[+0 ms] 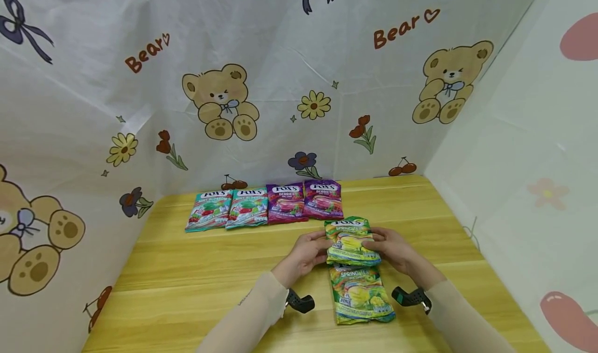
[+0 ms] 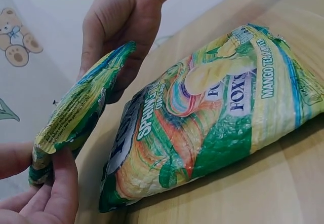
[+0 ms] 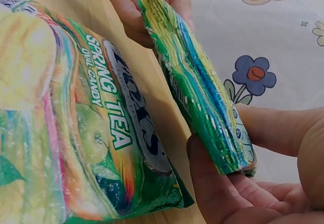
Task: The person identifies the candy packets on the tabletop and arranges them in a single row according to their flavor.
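Note:
Between my two hands is a yellow-green Spring Tea candy bag point(image 1: 351, 243). My left hand point(image 1: 306, 252) pinches its left edge and my right hand point(image 1: 394, 249) pinches its right edge. In the left wrist view the held bag point(image 2: 81, 100) is seen edge-on, tilted above the table, with fingers and thumb on both faces. The right wrist view shows the same bag point(image 3: 197, 87) gripped at its corner. A second Spring Tea bag point(image 1: 361, 297) lies flat on the table nearer to me, its top edge overlapped by the held one in the head view.
Along the back of the wooden table point(image 1: 210, 280) lies a row of candy bags: two teal Mint Blossom bags point(image 1: 247, 207) at left and two purple Berries bags point(image 1: 323, 200) beside them. A bear-printed sheet point(image 1: 280, 150) hangs behind, and a white side wall point(image 1: 514, 187) bounds the right.

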Demonstrator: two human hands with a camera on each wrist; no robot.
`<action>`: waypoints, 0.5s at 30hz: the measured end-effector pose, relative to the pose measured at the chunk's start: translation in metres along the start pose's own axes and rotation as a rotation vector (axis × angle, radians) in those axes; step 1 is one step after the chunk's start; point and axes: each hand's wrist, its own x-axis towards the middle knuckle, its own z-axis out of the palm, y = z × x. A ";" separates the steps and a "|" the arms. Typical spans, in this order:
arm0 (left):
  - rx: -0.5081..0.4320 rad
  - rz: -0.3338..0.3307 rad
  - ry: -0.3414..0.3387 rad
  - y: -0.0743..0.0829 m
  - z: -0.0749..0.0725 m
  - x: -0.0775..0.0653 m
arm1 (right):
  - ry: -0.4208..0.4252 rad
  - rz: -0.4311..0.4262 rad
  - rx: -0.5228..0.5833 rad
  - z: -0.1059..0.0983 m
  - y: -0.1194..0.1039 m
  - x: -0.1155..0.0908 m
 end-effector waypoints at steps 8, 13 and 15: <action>0.011 0.014 -0.020 0.004 0.007 0.002 | 0.023 -0.038 0.013 -0.003 -0.002 -0.007; 0.012 0.018 -0.044 0.010 0.014 0.007 | 0.038 -0.063 -0.003 -0.013 -0.005 -0.009; 0.009 0.024 -0.056 0.013 0.017 0.010 | 0.051 -0.066 0.011 -0.017 -0.005 -0.008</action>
